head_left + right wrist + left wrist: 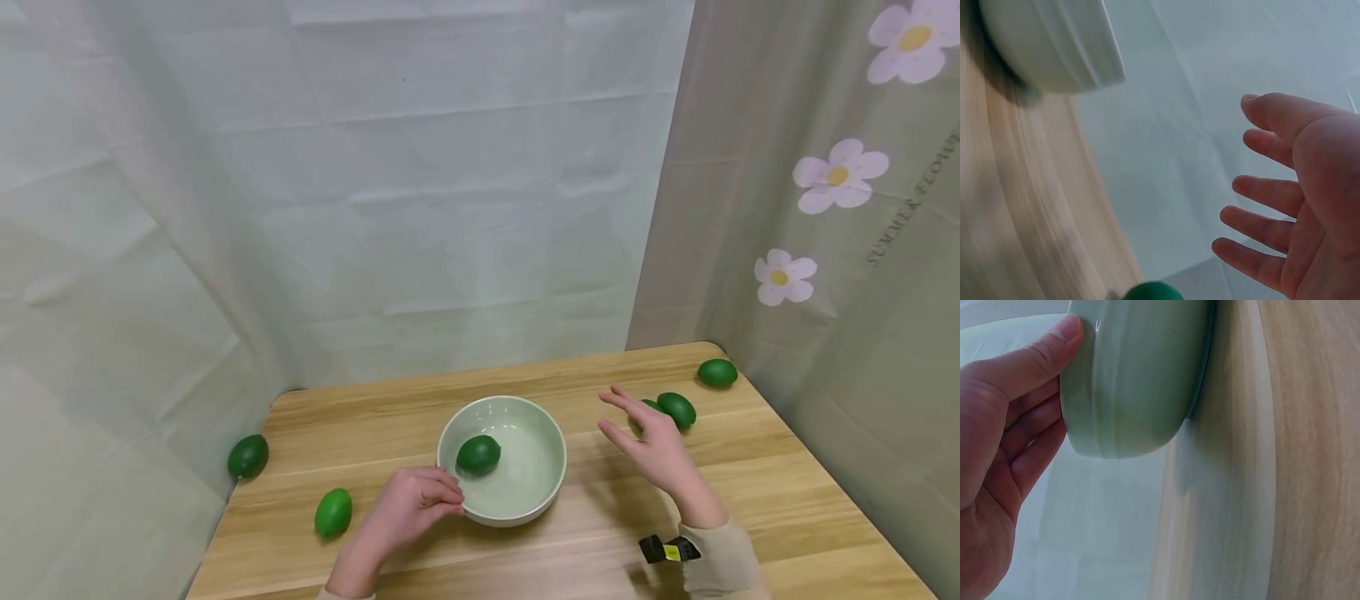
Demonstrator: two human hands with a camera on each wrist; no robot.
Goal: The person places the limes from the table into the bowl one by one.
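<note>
A pale green bowl (528, 467) stands on the table with one dark green lime (478, 455) inside. My left hand (408, 510) pinches its near left rim; in the left wrist view the thumb lies against the bowl's edge (1129, 381). To the right of the bowl, my right hand (660, 450) hovers above the table with fingers spread, holding nothing. Just beyond it lie two limes, one (677, 410) in plain sight and the other (651, 407) partly hidden by the hand. The right wrist view catches the top of a green lime (1152, 292) at its lower edge.
A brighter green lime (333, 512) lies left of my left hand, and a dark one (248, 456) sits at the table's left edge. Another lime (717, 372) rests near the far right corner. Curtains (465, 208) hang behind and beside the wooden table (585, 550).
</note>
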